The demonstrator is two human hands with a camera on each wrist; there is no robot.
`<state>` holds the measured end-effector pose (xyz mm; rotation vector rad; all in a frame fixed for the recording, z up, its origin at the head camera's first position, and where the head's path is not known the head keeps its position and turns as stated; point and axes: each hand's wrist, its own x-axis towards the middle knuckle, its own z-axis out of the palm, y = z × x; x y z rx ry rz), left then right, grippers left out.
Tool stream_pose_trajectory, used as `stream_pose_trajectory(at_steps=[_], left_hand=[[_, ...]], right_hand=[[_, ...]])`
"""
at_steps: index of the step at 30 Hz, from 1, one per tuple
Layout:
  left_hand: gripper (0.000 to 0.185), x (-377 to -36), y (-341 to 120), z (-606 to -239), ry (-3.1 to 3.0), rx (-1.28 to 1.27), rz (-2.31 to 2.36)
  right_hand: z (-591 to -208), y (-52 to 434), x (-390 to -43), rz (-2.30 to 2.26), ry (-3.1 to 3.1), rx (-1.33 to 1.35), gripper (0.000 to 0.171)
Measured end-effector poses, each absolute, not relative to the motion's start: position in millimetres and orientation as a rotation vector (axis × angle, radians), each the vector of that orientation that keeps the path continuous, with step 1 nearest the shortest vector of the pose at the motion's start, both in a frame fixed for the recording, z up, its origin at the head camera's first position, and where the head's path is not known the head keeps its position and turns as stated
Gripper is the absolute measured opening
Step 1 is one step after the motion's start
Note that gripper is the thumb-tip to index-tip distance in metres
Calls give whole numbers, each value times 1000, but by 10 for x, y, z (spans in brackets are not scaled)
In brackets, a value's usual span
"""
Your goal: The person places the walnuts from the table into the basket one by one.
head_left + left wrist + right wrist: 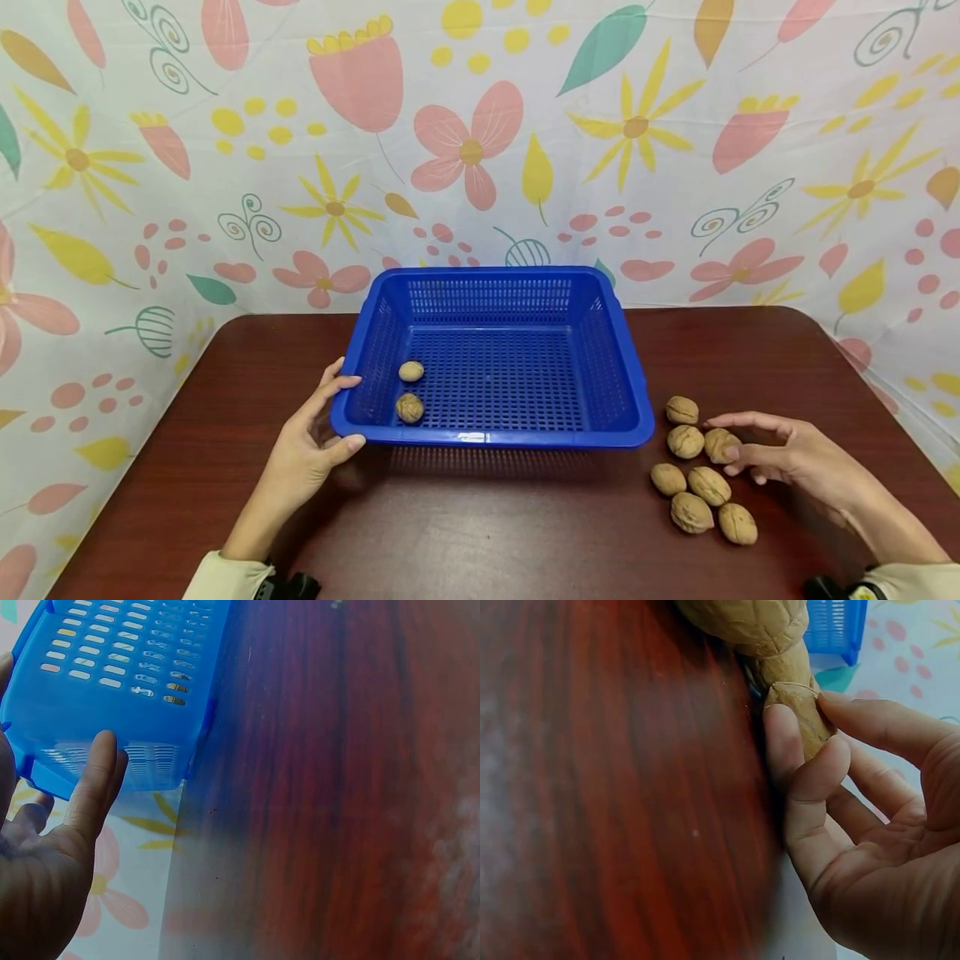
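Head view: walnut (722,445) lengthwise left-right

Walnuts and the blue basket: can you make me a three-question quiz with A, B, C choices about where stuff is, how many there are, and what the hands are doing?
1. Where do most walnuts lie?
A. In the basket
B. On the table, right of the basket
C. In the left hand

2. How many walnuts are inside the blue basket?
A. Two
B. Five
C. None

3. What is the right hand doing?
A. Lying flat, far from everything
B. Gripping the basket
C. Pinching a walnut on the table

Answers:
1. B: seven walnuts sit on the table to the basket's right, against two inside.
2. A: one walnut and another lie near the basket's left wall.
3. C: the right wrist view shows its fingers and thumb closed around the pinched walnut, while the left hand holds the basket's corner.
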<state>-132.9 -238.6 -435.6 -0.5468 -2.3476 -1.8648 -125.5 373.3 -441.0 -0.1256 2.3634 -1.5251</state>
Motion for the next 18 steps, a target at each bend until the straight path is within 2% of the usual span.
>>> stream_pose_trajectory(at_steps=[18], left_hand=[[62, -1332, -2387, -4360, -2324, -571, -1884]], right_hand=[[-4405, 3734, -1205, -1583, 2348, -117, 33]])
